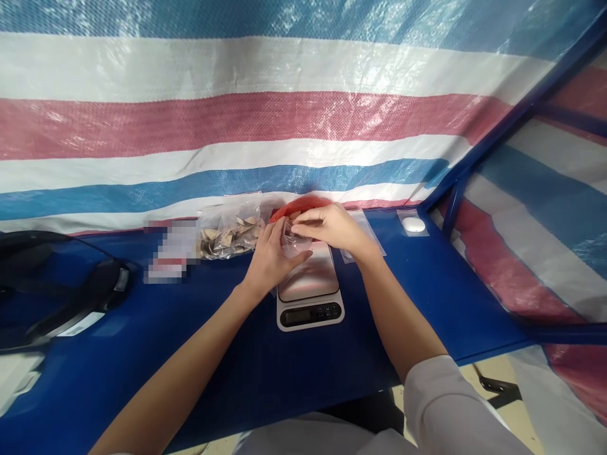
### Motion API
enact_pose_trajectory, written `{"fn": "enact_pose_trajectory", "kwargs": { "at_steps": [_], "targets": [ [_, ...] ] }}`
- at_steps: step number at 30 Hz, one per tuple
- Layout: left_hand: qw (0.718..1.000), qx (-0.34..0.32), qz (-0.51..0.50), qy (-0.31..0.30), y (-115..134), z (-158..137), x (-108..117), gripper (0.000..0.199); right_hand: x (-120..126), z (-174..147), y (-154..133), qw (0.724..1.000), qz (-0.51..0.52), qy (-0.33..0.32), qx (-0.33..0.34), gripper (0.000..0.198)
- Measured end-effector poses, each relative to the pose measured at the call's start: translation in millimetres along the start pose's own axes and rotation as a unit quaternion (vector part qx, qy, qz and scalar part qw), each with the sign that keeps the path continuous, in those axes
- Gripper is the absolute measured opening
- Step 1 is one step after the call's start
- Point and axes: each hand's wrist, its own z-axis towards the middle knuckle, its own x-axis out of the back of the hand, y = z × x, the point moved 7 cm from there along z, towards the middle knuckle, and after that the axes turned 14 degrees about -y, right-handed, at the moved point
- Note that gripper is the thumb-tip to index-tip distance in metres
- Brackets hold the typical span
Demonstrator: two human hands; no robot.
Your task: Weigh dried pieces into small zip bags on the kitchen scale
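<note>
A small clear plastic bag (298,242) is between my two hands, above the back of a kitchen scale (309,284). My left hand (272,258) grips the bag from the left, thumb low and fingers behind it. From the right, my right hand (332,227) pinches at the bag's upper part; its fingertips partly cover what they hold. Just behind them sits a red bowl (306,203), largely hidden by my hands, with some brownish pieces in it. Left of my left hand lie clear bags of dried slices (237,234).
A flat clear bag (365,234) lies right of the scale, and a white rounded object (413,225) sits farther right. A black headset-like object (90,291) is at the left on the blue table (227,379). Striped tarpaulin (265,117) hangs behind, with a blue frame bar (502,126) at right.
</note>
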Motion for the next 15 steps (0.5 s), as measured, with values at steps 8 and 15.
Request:
{"fn": "enact_pose_trajectory", "kwargs": {
  "at_steps": [8, 15],
  "targets": [
    [1.000, -0.016, -0.003, -0.004, 0.2, 0.2, -1.5, 0.083, -21.2, 8.8, 0.7, 0.997, -0.043, -0.068, -0.018, 0.015],
    [1.000, -0.012, -0.024, -0.013, -5.8, -4.2, -0.4, 0.085, -20.0, 7.5, 8.9, 0.992, 0.106, -0.072, 0.017, 0.012]
  ]
}}
